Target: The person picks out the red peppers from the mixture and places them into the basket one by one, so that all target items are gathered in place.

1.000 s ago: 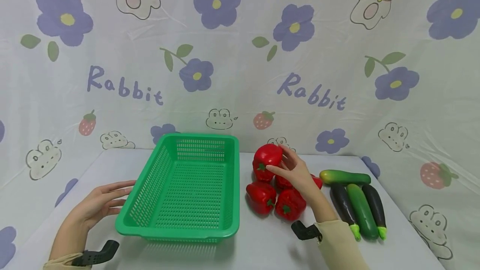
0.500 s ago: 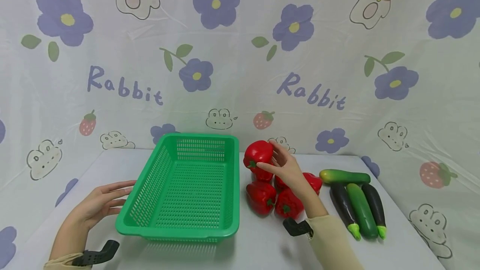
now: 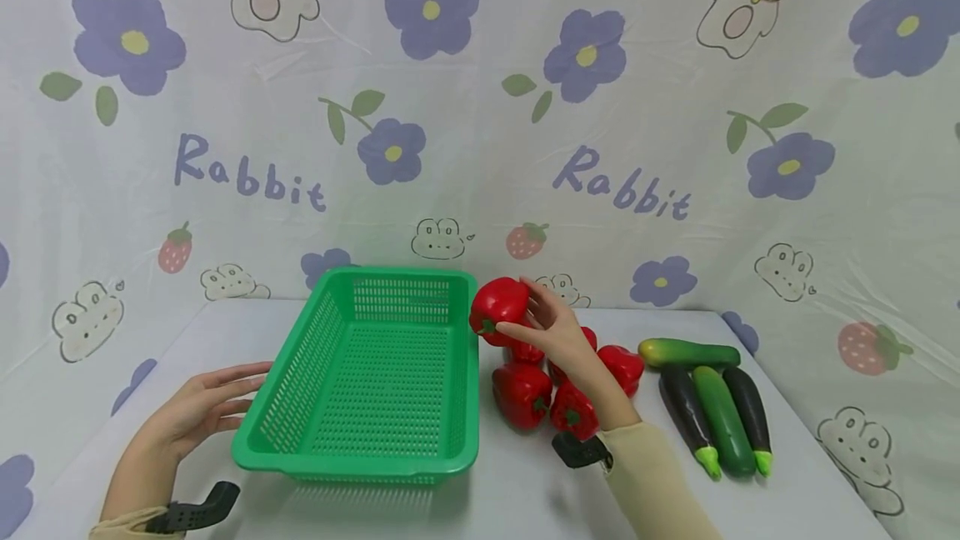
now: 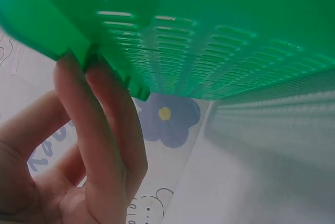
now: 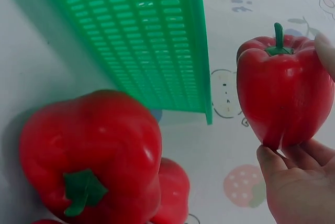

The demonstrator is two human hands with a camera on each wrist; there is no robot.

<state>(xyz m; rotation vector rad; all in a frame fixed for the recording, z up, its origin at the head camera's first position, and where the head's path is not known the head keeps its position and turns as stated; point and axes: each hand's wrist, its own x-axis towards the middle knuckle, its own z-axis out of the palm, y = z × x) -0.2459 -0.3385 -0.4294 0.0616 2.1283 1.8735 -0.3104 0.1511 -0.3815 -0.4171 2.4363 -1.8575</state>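
A red bell pepper (image 3: 498, 307) with a green stem is held up by my right hand (image 3: 551, 327), thumb at the stem end and fingertips at the far end. In the right wrist view the same bell pepper (image 5: 285, 90) hangs beside the basket's rim. The green plastic basket (image 3: 367, 465) has slotted walls and nothing inside. My left hand (image 3: 191, 411) is at its left side; in the left wrist view the fingers (image 4: 94, 130) touch the underside of the rim, nearly straight.
Several more red bell peppers (image 3: 521, 396) lie right of the basket. Farther right are two dark eggplants (image 3: 686, 415), a green cucumber-like vegetable (image 3: 723, 419) and a yellow-green one (image 3: 690, 353). A patterned cloth (image 3: 480, 107) hangs behind the white table (image 3: 517, 490).
My right hand has carried the bell pepper left and slightly up, from above the other peppers to the basket's right rim. My left hand has stayed in place.
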